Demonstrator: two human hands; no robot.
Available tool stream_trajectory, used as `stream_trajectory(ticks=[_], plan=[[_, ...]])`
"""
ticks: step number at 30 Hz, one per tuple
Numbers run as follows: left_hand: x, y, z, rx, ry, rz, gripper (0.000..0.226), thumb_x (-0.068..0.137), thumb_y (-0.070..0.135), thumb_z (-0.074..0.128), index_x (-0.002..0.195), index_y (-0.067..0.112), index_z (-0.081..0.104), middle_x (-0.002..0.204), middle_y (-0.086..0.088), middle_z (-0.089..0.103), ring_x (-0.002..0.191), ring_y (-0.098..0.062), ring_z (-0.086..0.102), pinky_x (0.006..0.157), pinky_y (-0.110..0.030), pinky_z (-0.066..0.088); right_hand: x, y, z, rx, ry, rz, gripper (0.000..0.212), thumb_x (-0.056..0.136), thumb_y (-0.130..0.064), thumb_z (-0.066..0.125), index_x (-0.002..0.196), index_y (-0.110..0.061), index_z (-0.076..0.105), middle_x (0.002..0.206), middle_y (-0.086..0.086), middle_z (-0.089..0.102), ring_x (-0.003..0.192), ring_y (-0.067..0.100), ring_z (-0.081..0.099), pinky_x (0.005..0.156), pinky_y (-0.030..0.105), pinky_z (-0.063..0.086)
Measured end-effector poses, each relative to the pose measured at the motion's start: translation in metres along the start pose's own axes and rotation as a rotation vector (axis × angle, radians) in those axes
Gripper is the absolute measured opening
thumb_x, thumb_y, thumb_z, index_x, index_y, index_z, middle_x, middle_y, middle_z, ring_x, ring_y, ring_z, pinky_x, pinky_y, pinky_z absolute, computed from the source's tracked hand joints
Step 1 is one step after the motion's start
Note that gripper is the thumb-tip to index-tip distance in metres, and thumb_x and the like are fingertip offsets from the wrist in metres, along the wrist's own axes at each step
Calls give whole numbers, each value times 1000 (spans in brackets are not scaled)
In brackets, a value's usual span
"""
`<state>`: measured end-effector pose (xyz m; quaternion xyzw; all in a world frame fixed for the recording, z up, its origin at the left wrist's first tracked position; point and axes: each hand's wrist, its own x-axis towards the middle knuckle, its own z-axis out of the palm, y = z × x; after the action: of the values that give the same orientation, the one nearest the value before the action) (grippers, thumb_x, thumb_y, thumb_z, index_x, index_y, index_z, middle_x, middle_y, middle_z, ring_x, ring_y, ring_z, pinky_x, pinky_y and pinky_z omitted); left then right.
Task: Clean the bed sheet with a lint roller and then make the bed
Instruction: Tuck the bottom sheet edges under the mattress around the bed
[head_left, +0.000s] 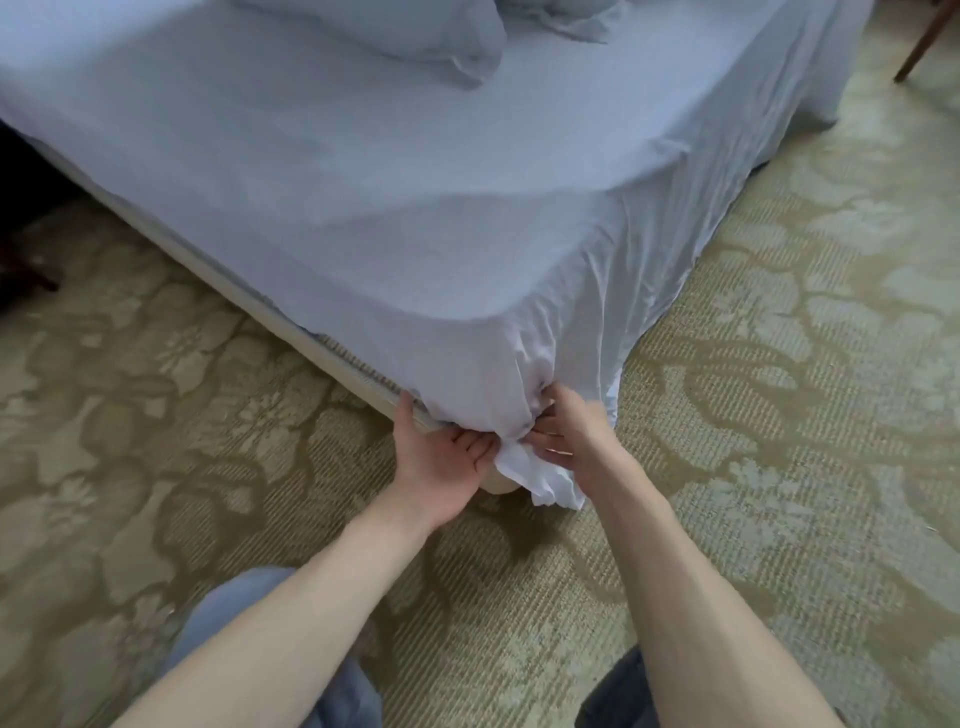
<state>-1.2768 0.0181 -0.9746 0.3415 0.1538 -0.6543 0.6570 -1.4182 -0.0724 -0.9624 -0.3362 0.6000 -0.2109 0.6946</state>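
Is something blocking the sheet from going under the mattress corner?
Nothing visible does. The right hand holds the bunched sheet corner beside the left hand, right at the mattress edge.

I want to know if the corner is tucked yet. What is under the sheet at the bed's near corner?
Along the left side a beige mattress edge shows below the sheet. The corner itself is covered by cloth bunched in the left hand and right hand.
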Motion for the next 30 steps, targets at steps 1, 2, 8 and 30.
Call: stream_trajectory(ticks=[1,2,8,30], plan=[[1,-1,-4,-6,2,1,95,81,70,65,143,0,48,140,-24,58,133,-39,53,119,-48,36,0,-1,-9,-215,59,-110,27,84,-28,58,84,-4,70,81,11,77,80,31,75,73,34,59],[3,-3,-6,-13,3,5,94,81,69,67,143,1,48,140,-23,58,134,-38,53,120,-48,35,-2,-2,-18,-431,146,-231,32,84,-34,58,83,-4,70,74,5,75,75,28,73,72,36,58],[5,-12,0,-66,29,44,86,86,71,60,141,5,52,136,-20,61,128,-36,58,118,-49,38,-24,8,-33,-742,77,-762,60,91,-55,61,141,-29,41,127,-8,58,101,6,64,86,35,54],[-21,-17,15,-104,17,80,70,92,61,56,137,7,53,134,-20,60,125,-35,58,116,-46,41,-2,-19,-9,-964,545,-888,18,102,-30,45,88,-22,52,71,-3,59,66,28,58,57,36,43]])
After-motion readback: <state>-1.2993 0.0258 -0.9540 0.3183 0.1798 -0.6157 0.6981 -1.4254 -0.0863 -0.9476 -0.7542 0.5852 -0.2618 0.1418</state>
